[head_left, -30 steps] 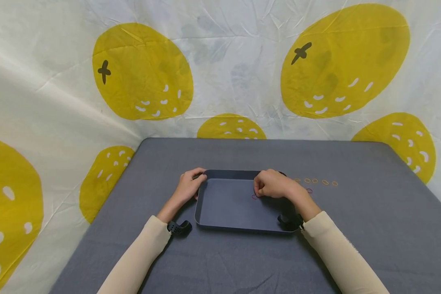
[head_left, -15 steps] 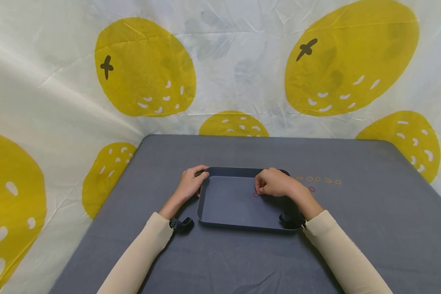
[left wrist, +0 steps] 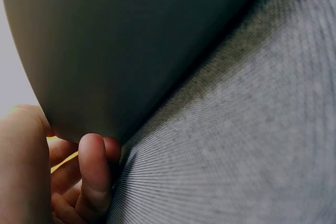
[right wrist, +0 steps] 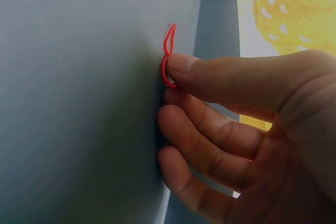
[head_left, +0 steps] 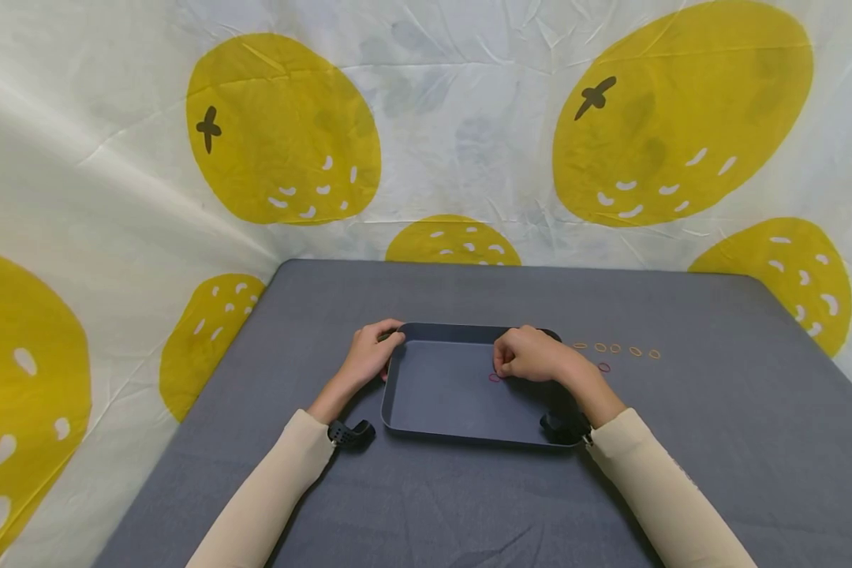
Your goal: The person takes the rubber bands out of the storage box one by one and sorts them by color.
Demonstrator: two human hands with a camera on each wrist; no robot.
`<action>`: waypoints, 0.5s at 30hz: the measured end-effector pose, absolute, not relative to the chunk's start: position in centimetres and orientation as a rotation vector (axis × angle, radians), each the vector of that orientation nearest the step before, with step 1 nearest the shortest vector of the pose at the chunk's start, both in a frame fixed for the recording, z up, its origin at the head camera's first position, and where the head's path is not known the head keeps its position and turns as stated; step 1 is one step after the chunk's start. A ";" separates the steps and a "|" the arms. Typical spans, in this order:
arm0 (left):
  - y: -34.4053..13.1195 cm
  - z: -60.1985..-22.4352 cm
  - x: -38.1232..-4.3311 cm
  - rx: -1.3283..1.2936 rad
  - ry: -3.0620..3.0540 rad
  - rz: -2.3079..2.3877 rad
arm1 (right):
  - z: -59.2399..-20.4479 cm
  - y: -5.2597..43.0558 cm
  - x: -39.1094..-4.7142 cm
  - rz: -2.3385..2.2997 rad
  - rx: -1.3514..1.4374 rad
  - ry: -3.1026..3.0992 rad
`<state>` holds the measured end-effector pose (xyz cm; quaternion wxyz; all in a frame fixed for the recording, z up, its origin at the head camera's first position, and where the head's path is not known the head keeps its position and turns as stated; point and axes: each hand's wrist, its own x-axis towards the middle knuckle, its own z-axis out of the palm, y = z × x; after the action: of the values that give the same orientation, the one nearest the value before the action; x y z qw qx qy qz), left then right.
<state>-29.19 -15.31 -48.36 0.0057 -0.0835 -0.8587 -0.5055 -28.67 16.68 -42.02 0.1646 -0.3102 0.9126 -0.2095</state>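
Observation:
A dark grey rectangular tray (head_left: 440, 394) lies on the table. My left hand (head_left: 366, 352) grips its far left corner, thumb at the rim; the left wrist view has those fingers (left wrist: 94, 163) curled against the tray's outer wall (left wrist: 115, 51). Inside the tray, toward its right half, my right hand (head_left: 528, 353) is lowered to the floor. Its thumb and forefinger pinch red rubber band (right wrist: 164, 72), and a red loop (right wrist: 172, 38) sticks out past the thumb tip. From the head, red band (head_left: 494, 377) shows just beside those fingertips.
Right of the tray, several orange-yellow rubber bands (head_left: 614, 348) lie in a row on the grey tabletop (head_left: 681, 442). One more red band (head_left: 604, 368) lies closer to the right wrist. A white curtain (head_left: 461, 118) with yellow fruit prints hangs behind and at the left.
The head view has shifted slightly. Both hands keep their places, the left at the tray's corner and the right at the red rubber band on the tray floor.

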 end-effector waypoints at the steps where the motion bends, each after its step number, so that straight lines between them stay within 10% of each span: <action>1: -15.3 -48.3 -29.2 -0.260 -2.687 -1.582 | -42.0 16.7 -28.7 -0.595 -0.885 2.603; 15: -15.2 -48.1 -29.1 -0.265 -2.684 -1.587 | -42.1 16.7 -28.7 -0.593 -0.888 2.615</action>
<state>-29.09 -15.24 -48.15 0.0061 -0.0846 -0.8578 -0.5070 -28.65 16.67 -42.13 0.1576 -0.3106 0.9142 -0.2072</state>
